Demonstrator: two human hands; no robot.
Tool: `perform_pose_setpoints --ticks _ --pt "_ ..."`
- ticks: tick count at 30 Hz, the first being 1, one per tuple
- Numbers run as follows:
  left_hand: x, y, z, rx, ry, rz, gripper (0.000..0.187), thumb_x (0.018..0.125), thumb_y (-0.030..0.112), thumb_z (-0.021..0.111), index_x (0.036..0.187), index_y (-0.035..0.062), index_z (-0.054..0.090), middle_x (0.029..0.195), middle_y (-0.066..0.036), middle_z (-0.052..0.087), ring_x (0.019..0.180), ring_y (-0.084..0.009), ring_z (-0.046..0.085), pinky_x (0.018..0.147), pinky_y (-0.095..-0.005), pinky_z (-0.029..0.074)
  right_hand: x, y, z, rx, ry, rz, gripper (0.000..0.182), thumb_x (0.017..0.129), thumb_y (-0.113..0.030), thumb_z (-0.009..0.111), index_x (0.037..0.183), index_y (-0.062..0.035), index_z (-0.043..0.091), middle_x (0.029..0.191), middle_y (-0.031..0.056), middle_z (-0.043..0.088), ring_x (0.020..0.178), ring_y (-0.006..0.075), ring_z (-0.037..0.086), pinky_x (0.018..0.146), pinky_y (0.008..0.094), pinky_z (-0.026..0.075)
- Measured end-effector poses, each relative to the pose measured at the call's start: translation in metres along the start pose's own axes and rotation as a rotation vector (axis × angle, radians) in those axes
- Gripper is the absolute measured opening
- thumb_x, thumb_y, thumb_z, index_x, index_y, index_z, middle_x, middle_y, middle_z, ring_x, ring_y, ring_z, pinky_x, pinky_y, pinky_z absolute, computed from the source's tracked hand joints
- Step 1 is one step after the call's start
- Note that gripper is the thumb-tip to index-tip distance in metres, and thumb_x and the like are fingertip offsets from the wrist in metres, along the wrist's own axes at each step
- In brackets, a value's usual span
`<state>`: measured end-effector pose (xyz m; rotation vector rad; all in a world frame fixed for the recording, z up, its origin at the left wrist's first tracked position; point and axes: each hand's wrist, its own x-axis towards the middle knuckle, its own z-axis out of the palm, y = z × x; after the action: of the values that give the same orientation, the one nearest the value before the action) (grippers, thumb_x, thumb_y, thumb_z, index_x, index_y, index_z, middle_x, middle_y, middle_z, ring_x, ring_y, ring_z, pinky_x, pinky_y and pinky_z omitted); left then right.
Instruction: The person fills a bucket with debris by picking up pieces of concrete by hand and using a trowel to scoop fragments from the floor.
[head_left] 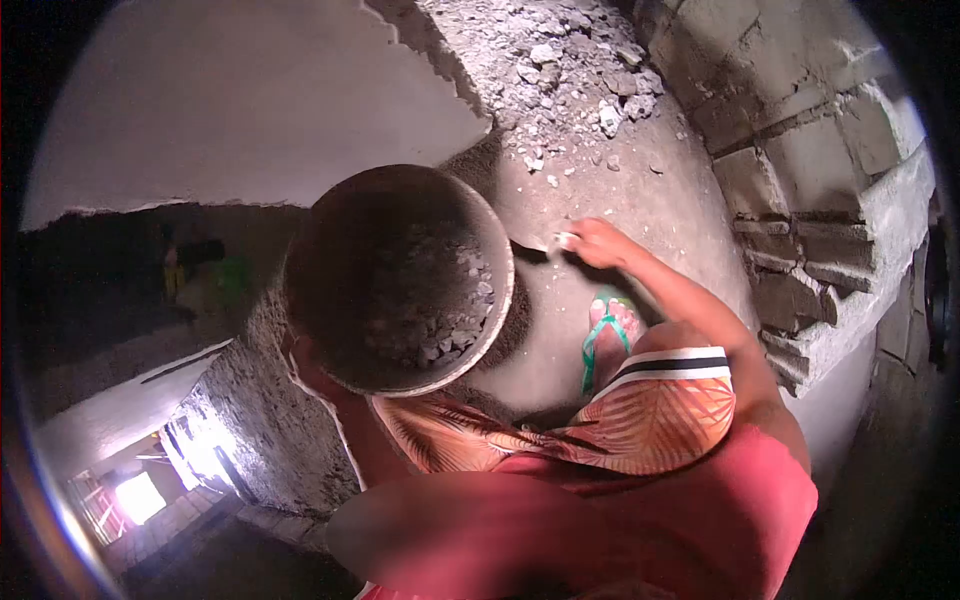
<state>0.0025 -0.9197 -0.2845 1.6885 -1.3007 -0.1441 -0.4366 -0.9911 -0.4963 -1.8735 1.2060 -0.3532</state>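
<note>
A round, deep bucket (335, 230) with a pale rim is held in front of my body, its opening facing me. Broken rubble (445, 320) lies in its lower right part. My left hand (312, 365) is at the bucket's lower left side, in shadow; its fingers are mostly hidden but appear to grip the wall. To the right of the bucket, my right hand (598, 243) reaches out over the floor with its fingers pinched together. A small pale piece of rubble (563, 240) shows at the fingertips.
Heaped rubble (590, 70) covers the floor at the top. A rough block wall (790, 190) with a broken edge runs along the right. At the upper left is a smooth plastered wall (220, 110). My foot in a green flip-flop (603, 335) stands below my right hand.
</note>
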Motion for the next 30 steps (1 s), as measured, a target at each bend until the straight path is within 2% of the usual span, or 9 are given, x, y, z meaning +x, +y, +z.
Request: perform_pose_setpoints --ticks 5,8,10,11,14,19,23,25,30 --pt "-0.007 -0.025 -0.011 0.293 -0.015 0.316 0.035 0.083 0.018 0.056 0.112 -0.0002 0.062 0.110 -0.011 0.059 0.100 -0.0243 0.057 0.089 -0.0399 0.046 0.099 0.122 -0.008 -0.232 0.112 0.099 0.037 0.093 -0.030 0.043 0.086 -0.0016 0.066 0.086 0.0255 0.065 0.086 0.0429 0.062 0.079 0.0505 0.049" --pt "-0.012 -0.021 -0.012 0.424 0.013 0.419 0.035 0.083 0.018 0.056 0.113 -0.0004 0.062 0.111 -0.011 0.060 0.101 -0.0244 0.057 0.089 -0.0402 0.046 0.071 0.132 -0.101 -0.161 0.066 0.135 0.038 0.091 -0.035 0.050 0.084 -0.0010 0.066 0.076 0.0151 0.065 0.069 0.0245 0.061 0.067 0.0413 0.049" --pt "-0.010 0.007 0.000 -0.469 0.065 -0.373 0.036 0.084 0.019 0.054 0.114 -0.0001 0.062 0.111 -0.011 0.060 0.101 -0.0252 0.057 0.090 -0.0419 0.047 0.060 0.120 -0.147 -0.147 0.058 0.266 0.042 0.091 -0.038 0.050 0.088 -0.0009 0.068 0.079 0.0168 0.066 0.074 0.0285 0.062 0.071 0.0420 0.049" --pt "-0.012 -0.002 -0.001 -0.470 0.078 -0.379 0.036 0.084 0.019 0.054 0.114 -0.0001 0.062 0.111 -0.011 0.060 0.101 -0.0252 0.057 0.090 -0.0419 0.047 0.053 0.113 -0.163 -0.171 0.041 0.288 0.045 0.091 -0.040 0.048 0.092 -0.0011 0.070 0.086 0.0213 0.069 0.083 0.0365 0.065 0.078 0.0448 0.050" --pt "-0.021 -0.022 -0.004 -0.208 0.104 -0.169 0.037 0.084 0.021 0.054 0.113 0.0003 0.062 0.110 -0.011 0.060 0.099 -0.0255 0.058 0.090 -0.0417 0.047 0.034 0.115 -0.184 -0.108 0.201 0.340 0.044 0.092 -0.041 0.050 0.087 -0.0007 0.067 0.075 0.0129 0.064 0.069 0.0241 0.060 0.065 0.0391 0.047" --pt "-0.011 0.030 0.009 -0.542 0.137 -0.556 0.039 0.083 0.023 0.058 0.114 -0.0004 0.059 0.110 -0.012 0.060 0.103 -0.0248 0.056 0.088 -0.0415 0.047 -0.013 0.097 -0.156 0.032 0.194 0.343 0.046 0.097 -0.042 0.047 0.084 -0.0018 0.064 0.068 0.0059 0.060 0.063 0.0159 0.056 0.059 0.0356 0.046" --pt "-0.010 0.022 0.016 -0.247 0.145 -0.376 0.042 0.082 0.025 0.060 0.115 0.0000 0.058 0.109 -0.011 0.059 0.102 -0.0240 0.055 0.088 -0.0401 0.046 -0.047 0.060 -0.062 0.069 -0.072 -0.008 0.038 0.094 -0.038 0.053 0.088 -0.0025 0.066 0.076 0.0098 0.065 0.069 0.0179 0.058 0.068 0.0380 0.048" --pt "-0.002 0.040 0.024 -0.399 0.098 -0.419 0.032 0.088 0.023 0.056 0.110 0.0000 0.058 0.105 -0.011 0.060 0.096 -0.0244 0.057 0.087 -0.0397 0.046 -0.040 0.060 -0.054 -0.011 -0.258 0.145 0.035 0.092 -0.035 0.057 0.087 -0.0019 0.067 0.077 0.0105 0.065 0.073 0.0179 0.059 0.071 0.0382 0.048" --pt "0.006 0.064 0.030 -0.415 0.078 -0.440 0.035 0.087 0.024 0.057 0.111 -0.0006 0.059 0.105 -0.010 0.059 0.097 -0.0232 0.055 0.088 -0.0380 0.045 -0.031 0.106 -0.129 0.052 0.064 0.381 0.040 0.093 -0.040 0.054 0.086 -0.0024 0.067 0.073 0.0141 0.065 0.069 0.0209 0.061 0.066 0.0405 0.048"
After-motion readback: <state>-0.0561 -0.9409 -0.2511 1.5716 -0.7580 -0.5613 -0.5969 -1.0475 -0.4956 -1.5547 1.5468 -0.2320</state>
